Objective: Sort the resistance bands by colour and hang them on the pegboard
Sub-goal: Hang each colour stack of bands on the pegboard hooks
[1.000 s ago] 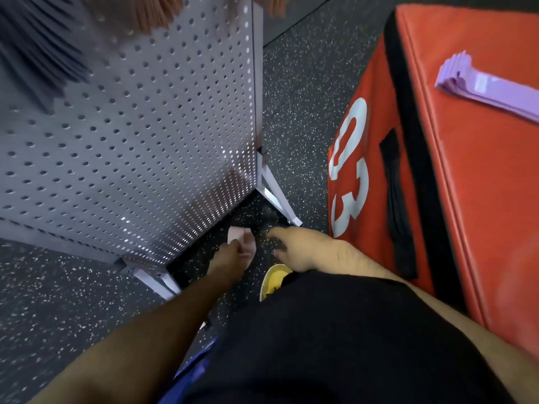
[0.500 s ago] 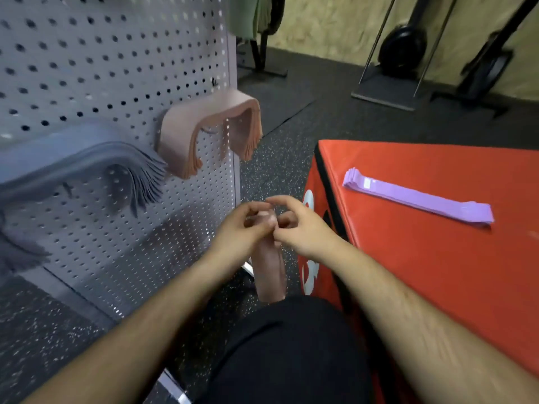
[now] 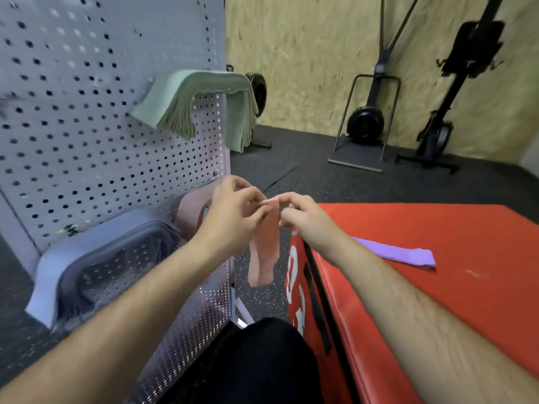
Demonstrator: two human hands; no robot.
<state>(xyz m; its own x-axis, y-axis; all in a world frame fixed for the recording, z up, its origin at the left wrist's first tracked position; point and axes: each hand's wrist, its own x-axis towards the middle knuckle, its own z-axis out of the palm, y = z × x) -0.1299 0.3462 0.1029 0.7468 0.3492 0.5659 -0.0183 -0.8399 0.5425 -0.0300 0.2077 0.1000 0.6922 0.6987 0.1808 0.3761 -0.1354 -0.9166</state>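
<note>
A pink resistance band [image 3: 264, 249] hangs down between my hands. My left hand [image 3: 233, 211] and my right hand [image 3: 300, 215] both pinch its top end, close together, just right of the white pegboard [image 3: 87, 141]. On the pegboard hang a stack of green bands [image 3: 201, 103] at the top, a stack of grey-lilac bands [image 3: 96, 258] lower left, and pink bands [image 3: 189, 211] partly hidden behind my left hand. A purple band [image 3: 399, 252] lies flat on the red padded box [image 3: 437, 287].
The red box stands close on my right, with white digits on its side. My black-clad knee [image 3: 256, 360] is at the bottom centre. Black gym machines [image 3: 367, 121] stand on the speckled floor against a wooden wall at the back.
One second ago my hands were down at the floor by the pegboard's foot, the left on a pink band. They have come up with the band; the view has tilted upward.
</note>
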